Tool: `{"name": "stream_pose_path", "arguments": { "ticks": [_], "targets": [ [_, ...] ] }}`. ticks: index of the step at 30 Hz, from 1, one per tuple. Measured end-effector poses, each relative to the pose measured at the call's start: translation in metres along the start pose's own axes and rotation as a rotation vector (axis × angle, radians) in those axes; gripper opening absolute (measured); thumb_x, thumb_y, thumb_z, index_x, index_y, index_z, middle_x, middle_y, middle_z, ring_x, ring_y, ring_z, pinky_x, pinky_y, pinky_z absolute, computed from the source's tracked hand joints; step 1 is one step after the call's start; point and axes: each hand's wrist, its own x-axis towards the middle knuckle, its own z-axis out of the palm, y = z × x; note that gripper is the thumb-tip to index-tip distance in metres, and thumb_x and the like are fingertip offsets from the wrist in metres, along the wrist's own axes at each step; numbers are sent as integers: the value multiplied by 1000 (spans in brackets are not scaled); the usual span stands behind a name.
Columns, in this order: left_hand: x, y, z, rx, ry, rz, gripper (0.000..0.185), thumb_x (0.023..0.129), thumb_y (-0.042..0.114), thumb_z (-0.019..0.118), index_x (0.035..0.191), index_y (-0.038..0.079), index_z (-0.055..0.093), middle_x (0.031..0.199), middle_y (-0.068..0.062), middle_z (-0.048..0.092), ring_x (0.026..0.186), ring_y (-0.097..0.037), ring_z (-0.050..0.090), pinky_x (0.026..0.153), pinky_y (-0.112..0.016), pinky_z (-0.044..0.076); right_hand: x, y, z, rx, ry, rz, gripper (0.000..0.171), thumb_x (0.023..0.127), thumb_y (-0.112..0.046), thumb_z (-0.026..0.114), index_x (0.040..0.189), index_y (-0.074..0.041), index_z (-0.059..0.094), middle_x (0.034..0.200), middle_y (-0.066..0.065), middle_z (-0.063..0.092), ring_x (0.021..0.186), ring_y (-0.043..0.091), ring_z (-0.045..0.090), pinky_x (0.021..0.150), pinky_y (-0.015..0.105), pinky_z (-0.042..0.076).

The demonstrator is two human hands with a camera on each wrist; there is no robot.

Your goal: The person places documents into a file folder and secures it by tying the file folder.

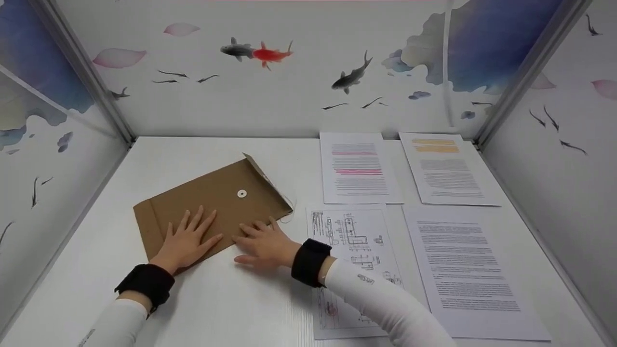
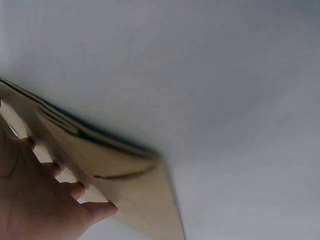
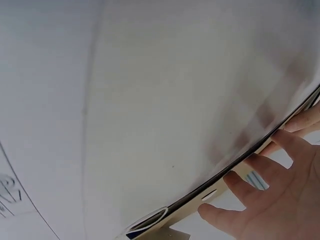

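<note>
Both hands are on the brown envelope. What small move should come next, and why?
Probably the right hand should reach for the envelope's flap. Both hands lie flat on it, the left hand pinning it, the flap stands open, and four sheets lie loose beside it, the nearest the drawing sheet.

An office-style desk booth is shown: a white desk (image 1: 231, 299) is enclosed by panels (image 1: 299, 72) printed with fish, and printed documents (image 1: 359, 168) are laid at right.

Brown kraft envelope (image 1: 212, 205) flat on white table, angled, flap open at right, white button clasp.
</note>
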Motion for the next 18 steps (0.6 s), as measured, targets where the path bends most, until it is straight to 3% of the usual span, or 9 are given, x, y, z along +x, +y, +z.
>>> {"name": "stream_pose_path", "arguments": {
  "ticks": [8,18],
  "targets": [
    [7,0,-6,-21,-33,-19,76,103,56,49,164,17,24,171,-24,11,156,-56,6,116,-83,2,0,-4,0,68,-24,-6,63,103,-65,39,159,-37,35,172,-4,27,159,27,28,125,65,21],
    [17,-5,-11,-41,-75,-46,83,102,61,48,164,14,20,171,-27,6,156,-57,1,115,-83,0,-1,-8,1,115,-44,-43,67,102,-69,37,160,-37,32,173,-4,23,159,27,25,126,63,21]
  ]
}}
